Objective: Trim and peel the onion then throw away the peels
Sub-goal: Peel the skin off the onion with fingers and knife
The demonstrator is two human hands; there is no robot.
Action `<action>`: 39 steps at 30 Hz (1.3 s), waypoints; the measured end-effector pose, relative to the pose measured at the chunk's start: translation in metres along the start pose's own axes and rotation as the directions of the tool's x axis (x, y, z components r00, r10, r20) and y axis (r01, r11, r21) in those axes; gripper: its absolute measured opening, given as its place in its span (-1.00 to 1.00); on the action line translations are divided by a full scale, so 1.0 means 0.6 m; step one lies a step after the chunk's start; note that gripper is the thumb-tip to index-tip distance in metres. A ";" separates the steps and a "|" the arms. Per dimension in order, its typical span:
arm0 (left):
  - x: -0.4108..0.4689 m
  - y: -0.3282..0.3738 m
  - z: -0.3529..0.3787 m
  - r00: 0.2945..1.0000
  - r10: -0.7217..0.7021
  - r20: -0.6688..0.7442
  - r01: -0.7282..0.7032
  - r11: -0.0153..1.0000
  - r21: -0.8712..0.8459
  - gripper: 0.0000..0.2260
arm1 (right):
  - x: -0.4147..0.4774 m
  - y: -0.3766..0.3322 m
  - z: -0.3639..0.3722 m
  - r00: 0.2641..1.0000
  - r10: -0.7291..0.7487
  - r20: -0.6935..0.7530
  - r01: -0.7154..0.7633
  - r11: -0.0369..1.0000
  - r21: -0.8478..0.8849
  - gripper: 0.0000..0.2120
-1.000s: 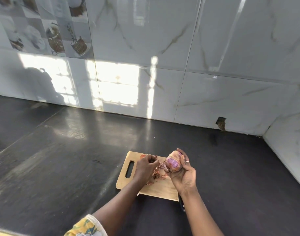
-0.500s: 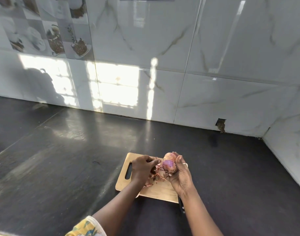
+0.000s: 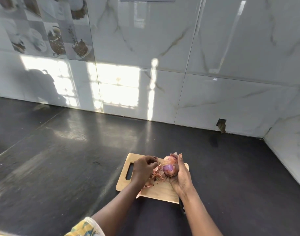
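Lowered a little, the onion (image 3: 169,168) sits gripped in the right hand (image 3: 181,176) over the board (image 3: 161,191). The left hand (image 3: 142,167) pinches a peel (image 3: 157,168) beside it, above loose scraps (image 3: 156,179).

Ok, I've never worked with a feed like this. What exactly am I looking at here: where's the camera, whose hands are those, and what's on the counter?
There is no machine here: these are a person's two bare hands, and the one picture comes from a wide-angle camera worn on their head, looking forward and down. The right hand cups a partly peeled onion, its purple flesh showing. The left hand seems to pinch a strip of skin beside it. Both are over a wooden cutting board with a handle slot, where loose peels lie. The board sits on a dark countertop before a tiled wall. A dark handle, perhaps a knife's, shows by the right wrist.
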State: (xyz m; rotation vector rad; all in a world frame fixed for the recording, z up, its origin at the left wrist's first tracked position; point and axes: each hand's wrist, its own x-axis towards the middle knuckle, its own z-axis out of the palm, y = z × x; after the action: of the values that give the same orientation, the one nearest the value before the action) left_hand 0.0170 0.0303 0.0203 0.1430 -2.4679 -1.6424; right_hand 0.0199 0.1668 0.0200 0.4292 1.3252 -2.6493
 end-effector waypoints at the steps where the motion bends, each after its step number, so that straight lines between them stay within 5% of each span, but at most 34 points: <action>1: 0.000 -0.001 -0.001 1.000 0.002 0.001 -0.002 0.999 -0.049 -0.85 | 0.000 -0.002 -0.001 1.000 0.015 -0.011 -0.015 1.000 0.003 -0.70; 11: 0.003 0.015 -0.002 0.956 0.163 0.244 -0.143 0.985 -0.097 -0.76 | -0.005 -0.009 0.000 1.000 0.009 0.018 -0.007 0.991 -0.137 -0.92; 27: 0.000 -0.012 0.002 0.966 0.173 0.192 -0.165 0.985 -0.059 -0.75 | -0.012 -0.011 0.015 0.999 -0.019 0.043 0.032 0.947 -0.320 -0.89; 32: -0.004 -0.004 0.004 0.952 0.250 0.175 -0.268 0.959 0.090 -0.70 | -0.013 -0.008 0.017 0.999 -0.015 0.038 0.026 0.949 -0.315 -0.90; 39: -0.006 0.001 -0.002 0.975 0.222 0.008 -0.221 0.968 0.114 -0.77 | -0.014 -0.009 0.019 1.000 -0.029 0.003 0.029 0.964 -0.263 -0.93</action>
State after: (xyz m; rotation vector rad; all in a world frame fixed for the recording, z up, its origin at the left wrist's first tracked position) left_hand 0.0208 0.0301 0.0207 -0.1108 -2.4709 -1.4090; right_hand 0.0242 0.1611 0.0329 0.3768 1.6660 -2.4452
